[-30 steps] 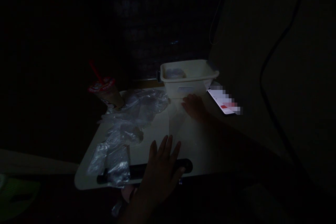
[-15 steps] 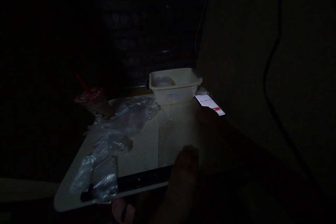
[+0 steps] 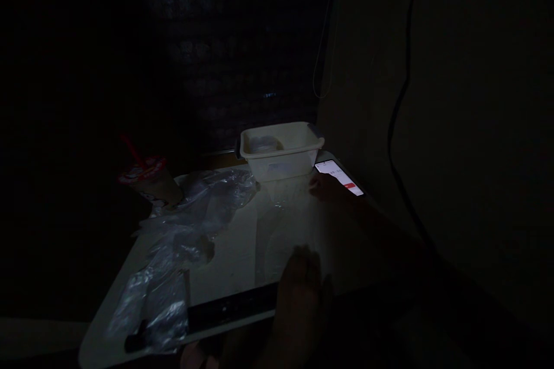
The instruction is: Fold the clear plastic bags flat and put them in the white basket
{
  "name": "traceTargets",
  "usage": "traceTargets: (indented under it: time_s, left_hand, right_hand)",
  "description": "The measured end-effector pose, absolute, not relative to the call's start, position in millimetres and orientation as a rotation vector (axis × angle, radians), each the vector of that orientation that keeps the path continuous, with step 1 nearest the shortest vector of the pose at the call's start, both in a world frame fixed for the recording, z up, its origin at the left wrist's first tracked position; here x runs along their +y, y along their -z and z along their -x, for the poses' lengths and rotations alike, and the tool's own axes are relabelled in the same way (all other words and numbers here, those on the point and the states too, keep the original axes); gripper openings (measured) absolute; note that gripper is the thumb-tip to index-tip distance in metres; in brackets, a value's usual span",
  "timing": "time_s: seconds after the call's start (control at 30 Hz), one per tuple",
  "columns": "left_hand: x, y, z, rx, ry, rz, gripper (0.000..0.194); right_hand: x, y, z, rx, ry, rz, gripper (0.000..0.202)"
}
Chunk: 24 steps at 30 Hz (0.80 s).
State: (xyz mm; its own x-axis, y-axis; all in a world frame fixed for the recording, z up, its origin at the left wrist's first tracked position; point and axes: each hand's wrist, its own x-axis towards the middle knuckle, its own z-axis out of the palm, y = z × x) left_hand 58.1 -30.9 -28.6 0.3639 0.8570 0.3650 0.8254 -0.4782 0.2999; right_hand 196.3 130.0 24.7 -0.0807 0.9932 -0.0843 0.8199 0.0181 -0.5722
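The scene is very dark. My left hand [image 3: 299,288] rests palm down at the table's front edge, by a black bar [image 3: 234,307]; its fingers point forward and its thumb looks apart, with nothing visible in it. My right hand [image 3: 326,186] is at the far right of the table beside a lit phone [image 3: 340,176], covering part of its lower left edge. Its fingers look curled, and what they hold, if anything, is hidden. Behind them stands a white plastic basket [image 3: 283,167] with something clear inside. Crumpled clear plastic [image 3: 216,199] covers the left of the table.
A lidded cup [image 3: 158,184] with a red straw stands at the table's left edge. A dark cable [image 3: 393,127] runs down the right wall, and a thin cord [image 3: 315,78] hangs behind the basket. A pinkish shape [image 3: 193,356] shows below the front edge.
The view has shifted, so the table and basket sit slightly lower and further left. Both hands hold nearly the same places on the table. The phone's screen shows different digits.
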Motion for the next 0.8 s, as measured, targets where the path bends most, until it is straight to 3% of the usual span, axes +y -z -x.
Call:
traceTargets:
  time_s: [0.27, 0.4, 0.47, 0.6, 0.8]
  left_hand:
    - [-30.5, 51.9, -66.6, 1.534, -0.927, -2.595, 0.030]
    - [-35.3, 36.4, -65.6, 1.394, -0.902, -2.585, 0.029]
    - [-30.5, 19.6, -58.2, 1.299, -0.842, -2.526, 0.028]
    - [6.4, -10.5, -29.4, 1.370, -0.744, -2.427, 0.029]
    - [62.0, -5.1, -3.9, 1.353, -0.374, -2.852, 0.036]
  right_hand:
    - [125.6, -18.0, -155.9, -1.821, -1.006, 1.589, 0.021]
    - [126.0, -5.2, -145.3, -1.767, -1.192, 1.486, 0.013]
    - [126.4, 1.1, -145.4, -1.725, -1.280, 1.448, 0.009]
    - [128.3, 11.2, -150.4, -1.604, -1.396, 1.413, 0.023]
    - [125.5, 19.8, -153.2, -1.494, -1.428, 1.354, 0.027]
